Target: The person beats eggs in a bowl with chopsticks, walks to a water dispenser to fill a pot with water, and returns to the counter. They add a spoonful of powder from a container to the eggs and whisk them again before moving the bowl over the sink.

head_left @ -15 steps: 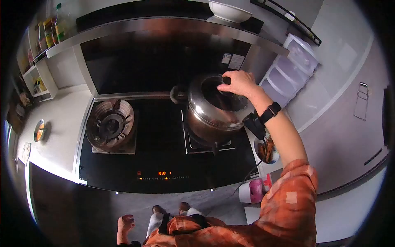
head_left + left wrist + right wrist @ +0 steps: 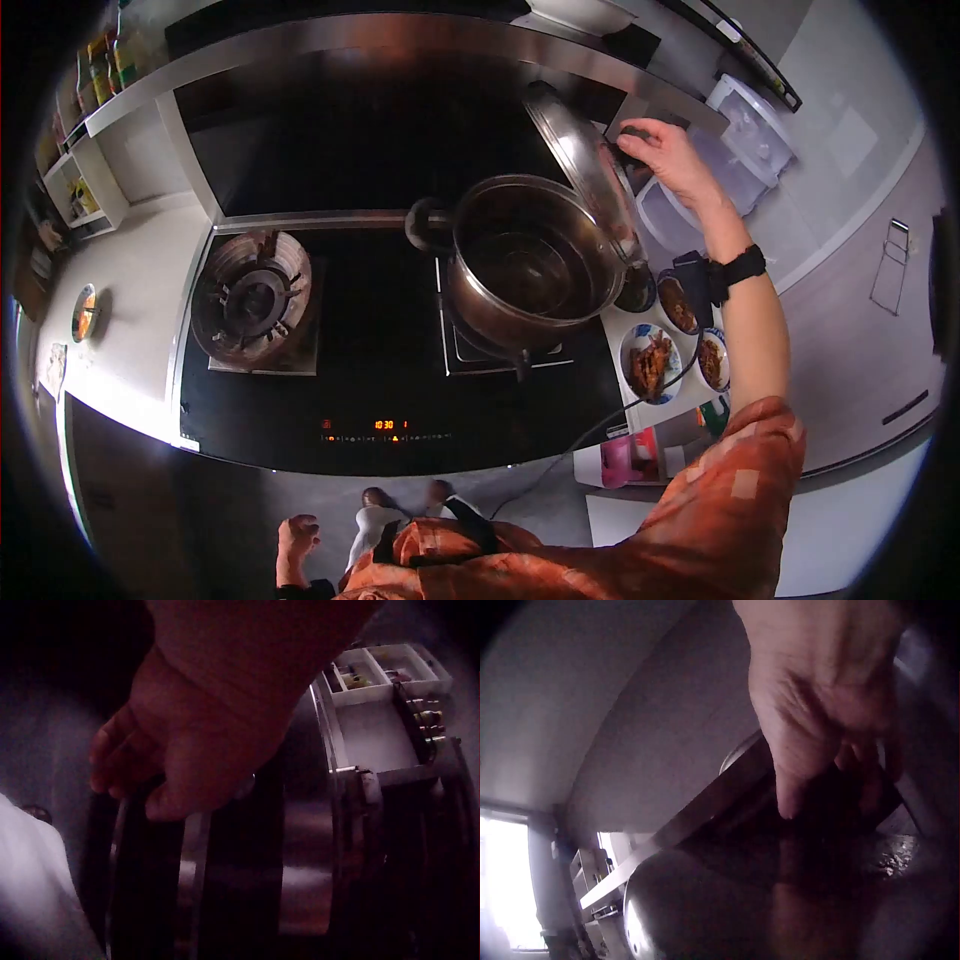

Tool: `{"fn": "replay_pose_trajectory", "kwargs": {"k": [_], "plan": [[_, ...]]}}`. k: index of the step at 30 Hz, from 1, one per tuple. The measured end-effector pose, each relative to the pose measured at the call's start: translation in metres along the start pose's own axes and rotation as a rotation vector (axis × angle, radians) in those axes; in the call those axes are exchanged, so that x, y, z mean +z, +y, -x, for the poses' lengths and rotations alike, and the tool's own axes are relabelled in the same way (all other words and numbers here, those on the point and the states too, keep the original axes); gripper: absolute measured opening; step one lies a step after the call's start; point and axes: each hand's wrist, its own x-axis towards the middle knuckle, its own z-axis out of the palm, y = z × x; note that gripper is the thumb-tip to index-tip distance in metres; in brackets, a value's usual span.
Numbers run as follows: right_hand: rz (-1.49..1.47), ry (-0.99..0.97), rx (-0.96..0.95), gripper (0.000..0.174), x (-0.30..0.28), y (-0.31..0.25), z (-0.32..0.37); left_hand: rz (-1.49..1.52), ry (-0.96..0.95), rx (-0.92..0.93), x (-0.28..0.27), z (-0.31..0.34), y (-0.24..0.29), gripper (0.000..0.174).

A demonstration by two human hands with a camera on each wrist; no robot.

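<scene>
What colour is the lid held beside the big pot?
The lid is shiny silver steel, like the pot; the head view shows it best.

A black glass cooktop [image 2: 380,340] is set into a white counter [image 2: 120,290]. A gas burner [image 2: 255,300] is seen on its left half, and an orange display [image 2: 385,424] is lit at its front edge. A steel hood [image 2: 330,50] is mounted above a dark back panel [image 2: 350,150]. Open white shelves [image 2: 85,180] with bottles are fixed at far left. A small dish [image 2: 85,312] is placed on the left counter. Plates of food [image 2: 650,362] are set at right, near a white plastic drawer unit [image 2: 750,130]. Grey floor [image 2: 320,490] is noted below the counter front. Bright daylight is recorded at a window [image 2: 502,892].
</scene>
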Motion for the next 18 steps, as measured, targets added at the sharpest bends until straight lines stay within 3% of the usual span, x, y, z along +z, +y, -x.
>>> {"fn": "replay_pose_trajectory", "kwargs": {"k": [3,6,8,9,13,18], "plan": [[-0.015,0.002,-0.035,0.037,0.0,0.003,0.0,0.007,-0.017,0.002,0.004,-0.007,0.001,0.028],[0.196,-0.044,-0.092,0.037,0.014,0.015,-0.002,0.022,-0.021,0.034,0.003,-0.008,0.012,0.029],[0.354,-0.007,-0.181,0.046,0.027,0.022,0.001,0.056,-0.049,0.024,0.002,-0.014,0.01,0.029],[0.307,-0.06,-0.161,0.046,0.035,0.023,0.003,0.061,-0.048,0.019,0.002,-0.014,0.009,0.029],[0.473,-0.123,-0.103,0.045,0.057,-0.011,0.024,0.005,-0.003,0.009,0.003,-0.008,0.006,0.028],[0.586,-0.152,-0.248,0.042,0.071,-0.006,0.025,0.013,0.031,-0.012,0.004,-0.004,-0.007,0.027]]}}
